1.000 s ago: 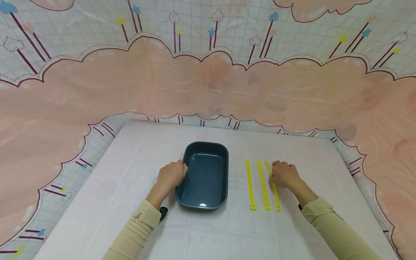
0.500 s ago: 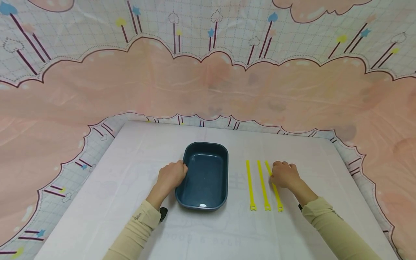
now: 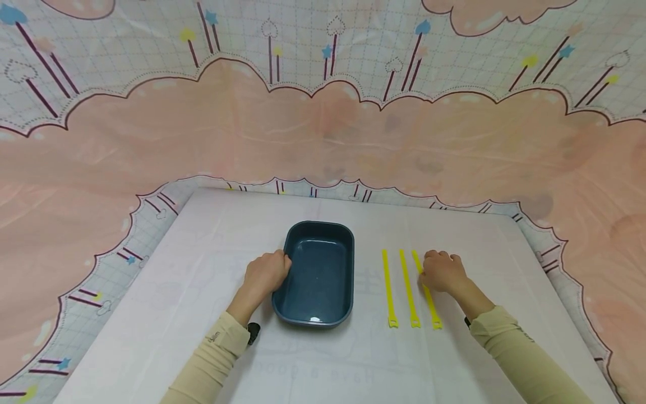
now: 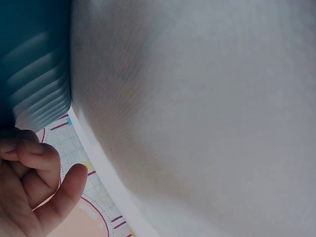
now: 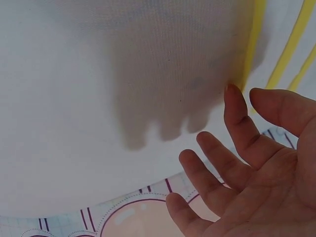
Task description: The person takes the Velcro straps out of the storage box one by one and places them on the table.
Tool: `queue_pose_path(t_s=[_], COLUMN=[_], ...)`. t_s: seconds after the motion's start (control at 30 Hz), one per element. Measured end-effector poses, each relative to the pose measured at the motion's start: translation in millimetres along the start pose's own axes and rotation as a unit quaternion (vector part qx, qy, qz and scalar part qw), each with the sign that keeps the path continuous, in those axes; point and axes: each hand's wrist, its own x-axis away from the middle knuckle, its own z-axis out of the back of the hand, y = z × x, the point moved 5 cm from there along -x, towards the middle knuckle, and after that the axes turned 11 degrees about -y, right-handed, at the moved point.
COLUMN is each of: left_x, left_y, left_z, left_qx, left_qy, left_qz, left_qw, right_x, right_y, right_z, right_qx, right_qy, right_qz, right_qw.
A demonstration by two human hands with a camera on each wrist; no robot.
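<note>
Third yellow strip (image 3: 427, 290) partly under right hand (image 3: 441, 272)

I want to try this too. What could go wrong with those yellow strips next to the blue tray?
The right hand touches only the rightmost yellow strip, which already lies aslant; a fingertip nudge might slide it into the middle strip. The strips lie flat on the white sheet, so pinching one up could be fiddly. The left hand rests against the tray, and a push might shift it.
</note>
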Motion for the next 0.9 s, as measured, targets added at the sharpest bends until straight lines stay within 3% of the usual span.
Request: queue_pose_path(t_s=[0.3,0.57,0.73,0.9], left_x=[-3.1,-6.7,-5.8,-4.9], left_y=[-1.3,-7.5,-20.3,-32.3], left_z=[-0.8,-1.1,7.0,20.3], left_qx=[-0.003,-0.016,-0.004,0.003], left_qy=[-0.001,0.003,0.032,0.108], left_qz=[-0.001,-0.002,-0.018,-0.036], left_qw=[1.0000,0.9999,0.9993,0.9936], right_x=[1.5,7.3,9.3,12.6], right_y=[3.1,6.7,15.3,23.3], right_z=[-0.5,1.9,0.9,-0.8], right_qx=[-0.001,-0.009,-0.043,-0.071], right_qy=[0.005,0.035,0.044,0.062], right_qz=[0.006,0.020,0.008,0.004], right_qw=[1.000,0.999,0.998,0.996])
